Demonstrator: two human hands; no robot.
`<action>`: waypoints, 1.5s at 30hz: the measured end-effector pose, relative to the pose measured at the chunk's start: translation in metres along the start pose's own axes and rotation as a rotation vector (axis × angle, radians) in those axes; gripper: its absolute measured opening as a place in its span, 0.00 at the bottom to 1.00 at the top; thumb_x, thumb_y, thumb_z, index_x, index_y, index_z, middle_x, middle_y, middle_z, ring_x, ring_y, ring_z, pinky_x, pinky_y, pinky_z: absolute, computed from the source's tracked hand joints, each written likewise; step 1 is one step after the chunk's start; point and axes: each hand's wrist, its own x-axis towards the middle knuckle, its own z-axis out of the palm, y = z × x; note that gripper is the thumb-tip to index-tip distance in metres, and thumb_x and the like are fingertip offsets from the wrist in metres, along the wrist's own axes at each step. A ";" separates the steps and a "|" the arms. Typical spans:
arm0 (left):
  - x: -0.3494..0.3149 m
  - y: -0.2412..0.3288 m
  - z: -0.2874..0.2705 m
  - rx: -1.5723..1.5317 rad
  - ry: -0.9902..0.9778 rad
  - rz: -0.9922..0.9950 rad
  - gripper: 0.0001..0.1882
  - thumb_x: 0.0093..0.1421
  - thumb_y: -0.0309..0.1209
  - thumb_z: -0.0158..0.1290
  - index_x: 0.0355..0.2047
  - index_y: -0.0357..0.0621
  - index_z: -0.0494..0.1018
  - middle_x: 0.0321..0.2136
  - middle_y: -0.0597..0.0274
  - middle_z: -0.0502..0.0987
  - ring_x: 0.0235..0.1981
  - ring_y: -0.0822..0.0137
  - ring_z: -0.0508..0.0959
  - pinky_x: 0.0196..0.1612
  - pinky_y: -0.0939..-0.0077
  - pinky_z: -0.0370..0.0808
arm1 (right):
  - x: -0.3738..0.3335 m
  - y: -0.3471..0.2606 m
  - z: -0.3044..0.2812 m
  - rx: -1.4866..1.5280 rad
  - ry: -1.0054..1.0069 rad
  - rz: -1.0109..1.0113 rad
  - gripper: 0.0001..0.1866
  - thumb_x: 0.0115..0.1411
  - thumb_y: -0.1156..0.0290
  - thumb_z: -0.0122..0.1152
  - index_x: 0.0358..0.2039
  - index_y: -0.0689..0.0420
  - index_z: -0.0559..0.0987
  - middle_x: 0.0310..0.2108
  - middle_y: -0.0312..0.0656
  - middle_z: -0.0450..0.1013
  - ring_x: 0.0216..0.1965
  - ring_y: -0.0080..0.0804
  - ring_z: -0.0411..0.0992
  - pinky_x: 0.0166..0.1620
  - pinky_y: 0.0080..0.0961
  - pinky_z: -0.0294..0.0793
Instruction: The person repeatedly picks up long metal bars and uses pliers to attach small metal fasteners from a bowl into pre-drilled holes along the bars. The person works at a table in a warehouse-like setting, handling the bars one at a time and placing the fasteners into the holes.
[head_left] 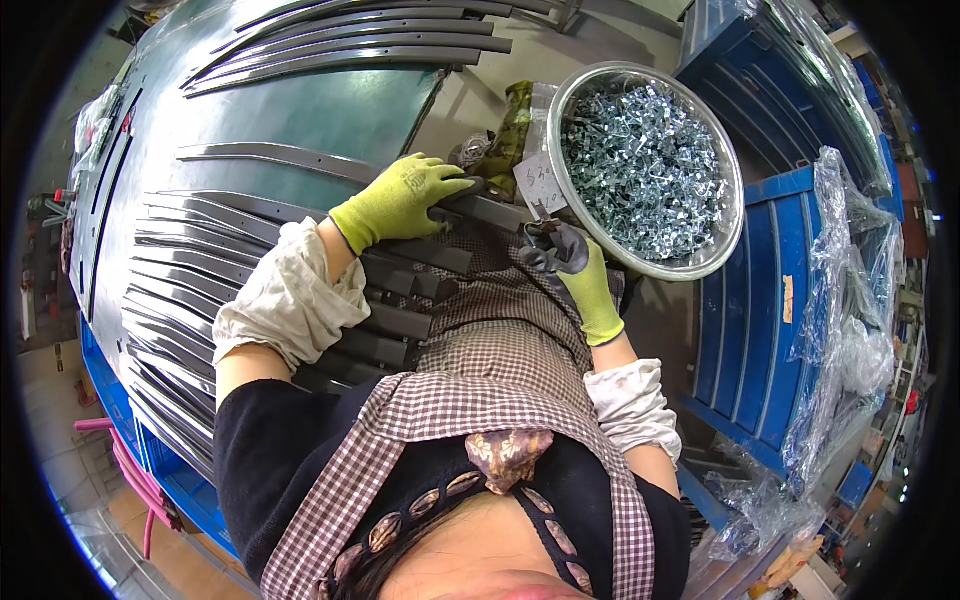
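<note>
My left hand [405,200], in a yellow-green glove, is closed over a long dark channel-shaped strip [487,211] near its right end. The strip's other end reaches back over the green tabletop. My right hand [580,275], gloved with dark-coated fingers, is pinched close to that right end. A small metal clip [541,232] seems to be between its fingertips, partly hidden by them. Just beyond my right hand, a large round bowl [668,272] holds a heap of shiny small metal clips [640,170].
Several similar strips [190,265] lie side by side on the green table [330,110], their ends over my lap; more [360,55] lie at its far side. A handwritten card [540,184] leans by the bowl. Blue crates [755,310] with plastic wrap [850,330] stand at right.
</note>
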 end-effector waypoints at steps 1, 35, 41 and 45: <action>0.000 0.000 0.000 0.011 0.034 0.019 0.37 0.44 0.35 0.67 0.57 0.45 0.72 0.52 0.55 0.76 0.53 0.54 0.75 0.60 0.62 0.69 | 0.000 -0.015 0.000 -0.038 -0.020 0.021 0.21 0.50 0.69 0.75 0.44 0.63 0.80 0.37 0.42 0.82 0.38 0.28 0.80 0.42 0.23 0.77; 0.004 0.002 0.003 -0.180 -0.011 -0.018 0.30 0.42 0.33 0.67 0.48 0.41 0.77 0.40 0.54 0.80 0.46 0.52 0.78 0.53 0.61 0.74 | -0.027 0.010 -0.018 -0.642 -0.056 -0.081 0.09 0.57 0.70 0.61 0.38 0.57 0.82 0.30 0.50 0.77 0.34 0.53 0.76 0.36 0.41 0.74; 0.004 0.001 0.004 -0.156 -0.037 -0.018 0.30 0.43 0.34 0.66 0.49 0.41 0.77 0.40 0.54 0.80 0.45 0.52 0.78 0.53 0.61 0.74 | -0.019 0.002 -0.017 -0.667 -0.027 -0.215 0.08 0.54 0.68 0.64 0.34 0.56 0.82 0.25 0.47 0.74 0.29 0.49 0.75 0.33 0.42 0.73; 0.003 0.003 0.002 -0.149 -0.081 -0.031 0.29 0.45 0.34 0.66 0.49 0.39 0.76 0.39 0.53 0.80 0.45 0.52 0.78 0.53 0.61 0.73 | -0.013 -0.003 -0.021 -0.671 -0.110 -0.223 0.08 0.54 0.66 0.64 0.33 0.56 0.82 0.25 0.47 0.74 0.29 0.49 0.75 0.33 0.41 0.73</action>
